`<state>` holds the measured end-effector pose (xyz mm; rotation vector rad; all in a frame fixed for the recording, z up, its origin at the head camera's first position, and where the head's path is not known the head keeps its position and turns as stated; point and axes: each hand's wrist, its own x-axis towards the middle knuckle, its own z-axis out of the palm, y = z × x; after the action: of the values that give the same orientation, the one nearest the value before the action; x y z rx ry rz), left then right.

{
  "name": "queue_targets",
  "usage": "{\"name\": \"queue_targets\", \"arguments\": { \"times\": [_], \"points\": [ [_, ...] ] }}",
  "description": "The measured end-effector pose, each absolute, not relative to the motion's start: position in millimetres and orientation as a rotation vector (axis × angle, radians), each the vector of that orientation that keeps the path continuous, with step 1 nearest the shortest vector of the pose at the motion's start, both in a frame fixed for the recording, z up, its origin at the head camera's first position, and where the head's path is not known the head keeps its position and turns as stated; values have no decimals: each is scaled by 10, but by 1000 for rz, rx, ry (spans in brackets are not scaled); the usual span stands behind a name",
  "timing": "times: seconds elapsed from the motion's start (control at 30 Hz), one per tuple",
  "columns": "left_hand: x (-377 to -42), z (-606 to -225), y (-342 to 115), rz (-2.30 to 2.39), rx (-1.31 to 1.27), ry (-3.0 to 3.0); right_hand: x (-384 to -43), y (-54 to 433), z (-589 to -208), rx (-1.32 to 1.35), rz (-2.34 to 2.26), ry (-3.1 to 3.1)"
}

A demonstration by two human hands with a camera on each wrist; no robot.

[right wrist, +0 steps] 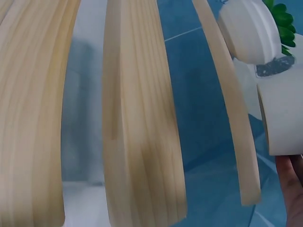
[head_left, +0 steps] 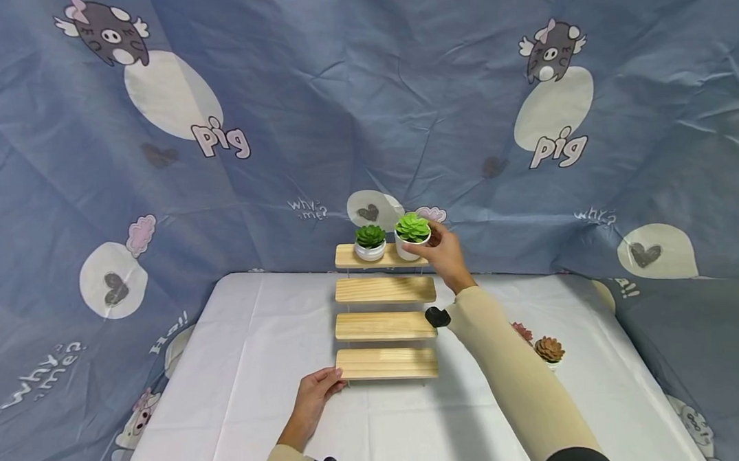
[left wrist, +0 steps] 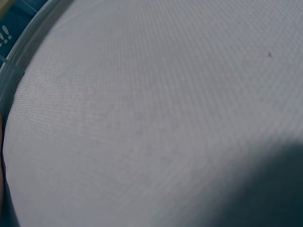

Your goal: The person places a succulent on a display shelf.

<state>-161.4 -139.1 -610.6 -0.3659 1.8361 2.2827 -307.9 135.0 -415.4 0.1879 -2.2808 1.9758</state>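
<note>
A wooden shelf stand with several stepped boards stands on the white-covered table. My right hand grips the white pot of a light green artificial succulent at the right end of the top board. In the right wrist view a narrow gap shows between pot base and board. Left of it, a dark green succulent in a rounded white pot sits on the same board. My left hand pinches the left front corner of the lowest board; the left wrist view shows mostly cloth.
On the table at right stand a brown succulent in a white pot and a red succulent, partly hidden behind my right sleeve. A blue patterned cloth hangs behind and beside the table.
</note>
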Motion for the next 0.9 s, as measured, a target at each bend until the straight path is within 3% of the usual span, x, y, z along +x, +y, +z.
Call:
{"name": "queue_targets", "arguments": {
  "times": [0.9],
  "points": [
    [-1585,-6058,-1378,2268,-354,1856,-3109,1274,-4286,231,1973,-2260]
  ]
}}
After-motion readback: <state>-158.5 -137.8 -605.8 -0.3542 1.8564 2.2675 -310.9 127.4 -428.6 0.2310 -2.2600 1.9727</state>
